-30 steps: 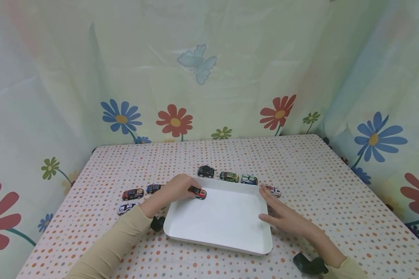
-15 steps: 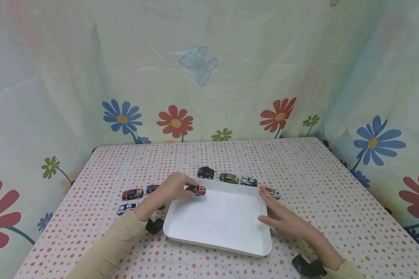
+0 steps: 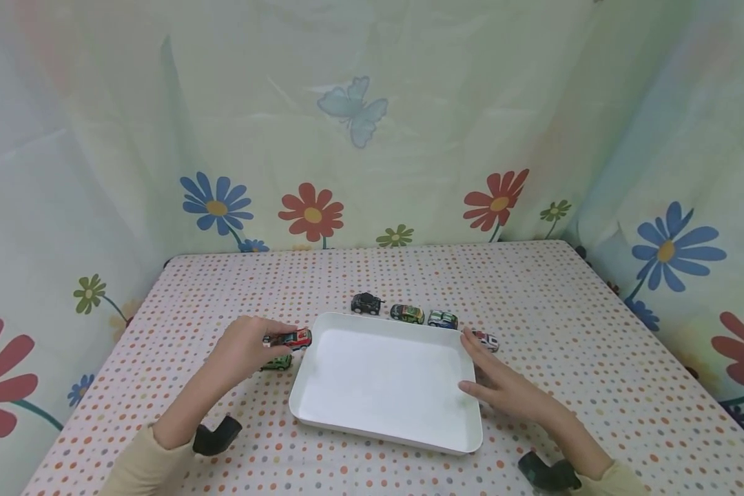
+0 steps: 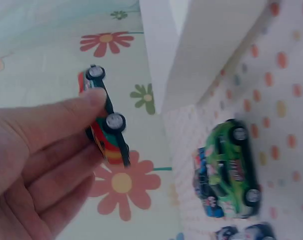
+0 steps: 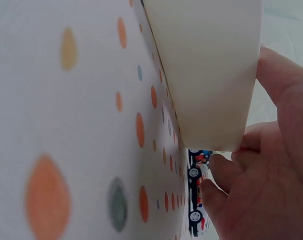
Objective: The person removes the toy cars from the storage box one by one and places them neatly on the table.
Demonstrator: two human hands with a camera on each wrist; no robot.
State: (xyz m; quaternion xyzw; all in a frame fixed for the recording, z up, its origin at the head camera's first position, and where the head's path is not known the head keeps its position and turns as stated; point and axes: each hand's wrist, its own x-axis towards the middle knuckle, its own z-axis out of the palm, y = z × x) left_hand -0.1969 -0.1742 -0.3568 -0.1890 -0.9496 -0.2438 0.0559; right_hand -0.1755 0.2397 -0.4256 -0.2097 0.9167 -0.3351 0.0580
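My left hand (image 3: pixel 242 348) pinches a red toy car (image 3: pixel 297 337) between thumb and fingers, just left of the white tray (image 3: pixel 387 386). In the left wrist view the car (image 4: pixel 112 142) is held up off the table, its wheels facing the camera. Below it on the table stands a green toy car (image 4: pixel 231 172), partly hiding a blue one. My right hand (image 3: pixel 508 389) rests at the tray's right side, thumb on the rim and fingers near the far corner. Beside those fingers is a white-and-red toy car (image 5: pixel 196 195), partly covered by the hand.
Behind the tray stand a black toy car (image 3: pixel 366 303), a yellow-green one (image 3: pixel 407 314) and a white-green one (image 3: pixel 443 319). A dotted cloth (image 3: pixel 533 289) covers the table. Floral curtains (image 3: pixel 446 138) enclose the back and sides.
My left hand has lifted the red car out of the tray's far left corner and carried it left past the rim. The right hand has stayed put.
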